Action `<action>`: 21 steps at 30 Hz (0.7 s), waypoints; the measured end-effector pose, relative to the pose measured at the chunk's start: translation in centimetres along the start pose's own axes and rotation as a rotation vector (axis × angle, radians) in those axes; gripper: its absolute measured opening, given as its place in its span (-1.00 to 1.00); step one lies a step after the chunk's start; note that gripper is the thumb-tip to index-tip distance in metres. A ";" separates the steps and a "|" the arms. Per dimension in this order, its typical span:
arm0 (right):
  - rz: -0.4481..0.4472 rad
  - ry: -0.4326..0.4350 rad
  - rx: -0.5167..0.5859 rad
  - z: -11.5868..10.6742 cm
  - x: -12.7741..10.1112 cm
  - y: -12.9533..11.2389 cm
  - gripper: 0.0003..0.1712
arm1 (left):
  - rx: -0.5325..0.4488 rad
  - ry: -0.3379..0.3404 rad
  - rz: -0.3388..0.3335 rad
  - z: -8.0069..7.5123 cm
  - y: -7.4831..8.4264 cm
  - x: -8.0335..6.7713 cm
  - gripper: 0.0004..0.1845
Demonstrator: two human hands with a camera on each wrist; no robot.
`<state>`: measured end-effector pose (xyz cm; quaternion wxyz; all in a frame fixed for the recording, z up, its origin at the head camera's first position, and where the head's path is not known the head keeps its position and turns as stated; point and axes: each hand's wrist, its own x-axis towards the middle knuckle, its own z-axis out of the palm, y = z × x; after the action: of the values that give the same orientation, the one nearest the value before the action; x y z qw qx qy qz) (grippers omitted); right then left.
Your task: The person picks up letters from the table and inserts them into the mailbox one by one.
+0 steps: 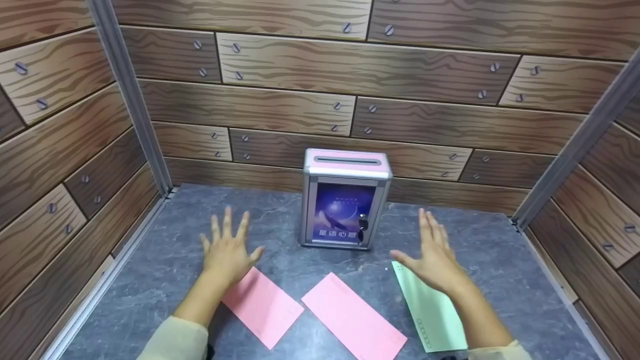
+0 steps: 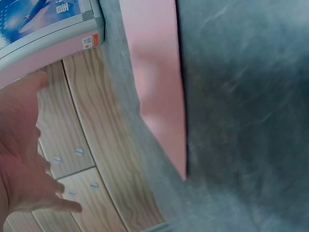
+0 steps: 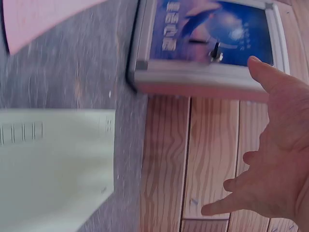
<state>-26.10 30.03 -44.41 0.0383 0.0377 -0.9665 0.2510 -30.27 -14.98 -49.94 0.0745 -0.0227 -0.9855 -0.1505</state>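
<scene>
progress: not begun, as judged | three envelopes flat on tabletop (image 1: 150,280): two pink envelopes (image 1: 262,305), one green envelope (image 1: 432,312) | slotted box (image 1: 345,197) upright behind | left hand (image 1: 227,252), right hand (image 1: 432,255) spread wide, holding nothing

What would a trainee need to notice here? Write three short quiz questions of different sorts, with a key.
1. True or false: the left hand grips a pink envelope.
2. Multiple choice: how many envelopes lie on the table? A) two B) three C) four
3. Fill in: the slot sits on the ___ of the box.

Key
1. False. Both the left hand and the right hand are spread open, holding nothing.
2. B: the left pink envelope, the middle pink envelope and the green envelope.
3. Top; the slot runs across the pink top.
</scene>
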 end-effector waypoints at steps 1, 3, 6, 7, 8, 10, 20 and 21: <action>-0.015 0.011 0.021 0.2 -0.2 -0.4 0.48 | -0.025 0.001 -0.016 0.1 -0.2 -0.3 -0.01; -0.043 0.022 0.066 0.8 -0.6 -1.4 0.51 | -0.082 0.001 -0.047 0.3 -0.6 -1.0 -0.07; -0.068 -0.005 0.139 2.0 -1.2 -2.9 0.54 | -0.142 -0.017 -0.082 0.5 -1.3 -1.8 -0.13; -0.070 -0.018 0.159 2.6 -1.3 -3.4 0.55 | -0.146 -0.029 -0.091 0.5 -1.6 -2.1 -0.13; -0.072 -0.032 0.177 3.1 -1.5 -3.9 0.57 | -0.146 -0.043 -0.100 0.6 -1.9 -2.3 -0.12; -0.075 -0.055 0.207 4.2 -1.7 -4.7 0.57 | -0.142 -0.070 -0.113 0.8 -2.3 -2.9 -0.09; -0.066 -0.253 0.169 8.4 -2.3 -4.7 0.29 | -0.313 -0.117 -0.012 2.4 1.1 -5.4 -0.25; -0.062 -0.275 0.155 8.6 -2.3 -4.5 0.27 | -0.329 -0.128 0.006 2.6 1.7 -5.5 -0.27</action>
<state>-23.82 22.03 -49.91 -0.0897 0.1043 -0.9387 0.3160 -25.05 -12.69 -52.75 0.0072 -0.0472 -0.9503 -0.3078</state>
